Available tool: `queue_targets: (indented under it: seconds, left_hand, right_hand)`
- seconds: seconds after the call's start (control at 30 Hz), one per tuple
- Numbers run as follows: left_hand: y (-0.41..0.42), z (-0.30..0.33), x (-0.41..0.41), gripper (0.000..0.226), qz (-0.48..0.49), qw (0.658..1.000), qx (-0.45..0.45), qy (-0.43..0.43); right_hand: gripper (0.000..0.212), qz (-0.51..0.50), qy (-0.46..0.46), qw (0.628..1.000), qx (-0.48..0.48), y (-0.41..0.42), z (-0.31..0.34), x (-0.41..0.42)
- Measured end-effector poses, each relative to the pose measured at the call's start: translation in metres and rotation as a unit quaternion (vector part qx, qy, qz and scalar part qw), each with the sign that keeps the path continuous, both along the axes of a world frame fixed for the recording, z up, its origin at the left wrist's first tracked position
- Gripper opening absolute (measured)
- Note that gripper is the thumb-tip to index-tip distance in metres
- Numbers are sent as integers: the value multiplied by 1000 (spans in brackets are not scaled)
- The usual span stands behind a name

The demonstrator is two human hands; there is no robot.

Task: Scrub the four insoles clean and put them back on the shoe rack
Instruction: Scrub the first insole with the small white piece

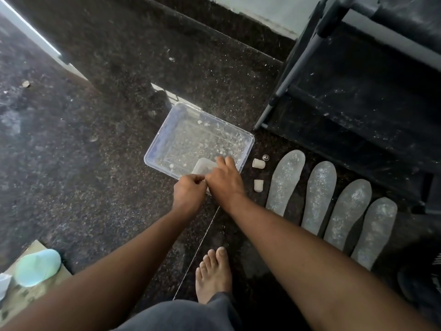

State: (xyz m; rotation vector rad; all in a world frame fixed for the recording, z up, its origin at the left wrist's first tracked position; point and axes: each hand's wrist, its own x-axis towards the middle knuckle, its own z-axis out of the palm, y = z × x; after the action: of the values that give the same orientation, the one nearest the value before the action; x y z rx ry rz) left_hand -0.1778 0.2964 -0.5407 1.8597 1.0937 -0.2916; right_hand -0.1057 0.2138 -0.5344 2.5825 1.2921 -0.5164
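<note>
While both hands meet at the near edge of the clear tub [152, 152], the four insoles [319, 194] lie side by side on the floor at about three o'clock from it, just in front of the black shoe rack [358, 96]. The left hand [188, 193] has its fingers curled, pinching something too small to tell. The right hand [224, 179] rests straight fingers on a white block [202, 166]. I think the insoles are thin, light and bendy, maybe slippery when wet, so hold one by its middle edge. No writing can be read.
</note>
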Motion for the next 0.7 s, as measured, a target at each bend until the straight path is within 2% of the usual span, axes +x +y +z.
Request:
queue_targets:
  seconds: [0.17,0.3,0.4,0.5,0.57,0.67,0.7]
  left_hand:
    - [-1,0,-1,26,-4,1000,14,4]
    - [-2,10,6,30,-9,1000,15,16]
    - [-7,18,15,27,-7,1000,8,-10]
    - [-23,31,30,23,-11,999,-20,-35]
    - [-39,31,41,25,-24,998,-45,-35]
    - [-67,30,56,23,-57,993,-102,-12]
    - [-79,32,61,22,-68,990,-126,-1]
  right_hand:
    - [23,0,-2,999,38,-3,-6,-2]
    - [12,-19,-2,990,142,-17,-4,-4]
    - [13,-76,-30,964,254,-36,-5,-7]
    - [13,-199,-48,938,278,-60,-6,-5]
    - [14,-315,6,899,304,-86,-10,0]
    - [12,-487,140,769,390,-132,-4,6]
    - [12,-536,168,729,392,-149,-3,7]
